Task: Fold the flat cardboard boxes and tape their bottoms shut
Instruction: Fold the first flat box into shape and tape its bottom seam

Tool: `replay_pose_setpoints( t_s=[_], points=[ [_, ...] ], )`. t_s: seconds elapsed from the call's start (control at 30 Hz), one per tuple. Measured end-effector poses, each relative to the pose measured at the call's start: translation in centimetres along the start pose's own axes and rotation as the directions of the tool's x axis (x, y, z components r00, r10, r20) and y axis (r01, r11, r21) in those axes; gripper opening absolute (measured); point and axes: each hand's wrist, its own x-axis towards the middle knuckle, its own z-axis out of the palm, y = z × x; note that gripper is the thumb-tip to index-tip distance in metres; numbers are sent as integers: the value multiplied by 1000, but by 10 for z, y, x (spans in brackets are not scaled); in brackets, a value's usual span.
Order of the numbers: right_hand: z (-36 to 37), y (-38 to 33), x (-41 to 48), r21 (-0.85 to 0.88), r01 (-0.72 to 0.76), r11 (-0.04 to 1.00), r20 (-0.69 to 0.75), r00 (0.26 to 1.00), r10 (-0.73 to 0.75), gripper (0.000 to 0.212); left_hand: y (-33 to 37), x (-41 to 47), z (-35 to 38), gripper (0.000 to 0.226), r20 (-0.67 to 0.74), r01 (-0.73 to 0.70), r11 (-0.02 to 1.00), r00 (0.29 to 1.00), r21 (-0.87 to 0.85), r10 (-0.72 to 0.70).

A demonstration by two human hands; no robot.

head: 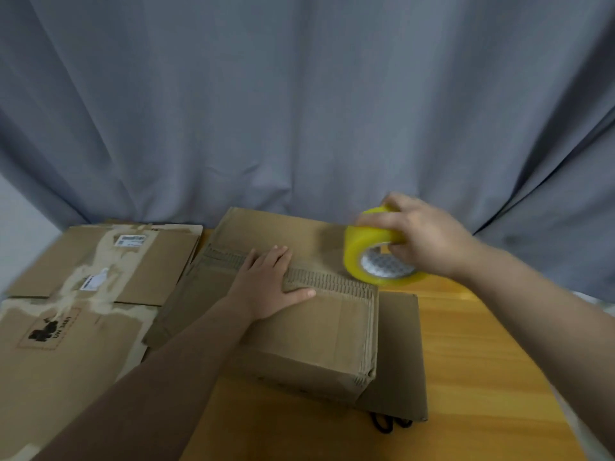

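the folded brown cardboard box [309, 337] sits mid-table on a flat brown cardboard sheet [399, 344], and its right edge stops short of the sheet's. its flap seam, the long axis, runs left to right, dipping slightly nearer on the right. bare orange wooden table [482, 344] lies open to the right and front. worn flat cardboard boxes [100, 261] crowd the left. the left hand [269, 287] presses flat on the seam, fingers straight. the right hand [422, 237] grips a yellow tape roll [369, 247] at the box's far right corner.
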Motion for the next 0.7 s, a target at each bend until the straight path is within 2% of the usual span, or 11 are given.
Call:
replay_pose_setpoints(
  t_s=[0.07, 0.1, 0.17, 0.3, 0.43, 0.53, 0.6, 0.7],
  points=[
    [-7, 6, -7, -266, -2, 964, 88, 996, 27, 58, 1, 0, -1, 134, 32, -16, 1000, 999, 19, 15],
    [-4, 4, -10, -292, -12, 956, 127, 991, 51, 57, 1, 0, -1, 137, 47, -24, 999, 999, 25, 23],
    [9, -1, -16, -254, -52, 966, 166, 981, 96, 59, 2, 0, -3, 139, 80, -32, 999, 996, 34, 29],
    [20, 2, -18, -226, -70, 972, 130, 986, 101, 61, 20, -3, -6, 134, 110, -87, 995, 991, 39, 82],
    [18, -1, -17, -236, -44, 971, 134, 988, 78, 58, 86, -1, 5, 112, 121, -226, 973, 968, 45, 219],
    [18, -2, -14, -233, -28, 972, 139, 988, 62, 55, 83, 3, 4, 108, 109, -261, 963, 961, 69, 253],
    [19, -1, -13, -219, -34, 975, 140, 988, 66, 57, 51, 2, -2, 119, 110, -235, 971, 967, 51, 228],
    [20, 3, -14, -197, -45, 979, 141, 987, 73, 57, 6, -7, -12, 132, 178, -26, 1000, 984, 16, 22]
  ],
)
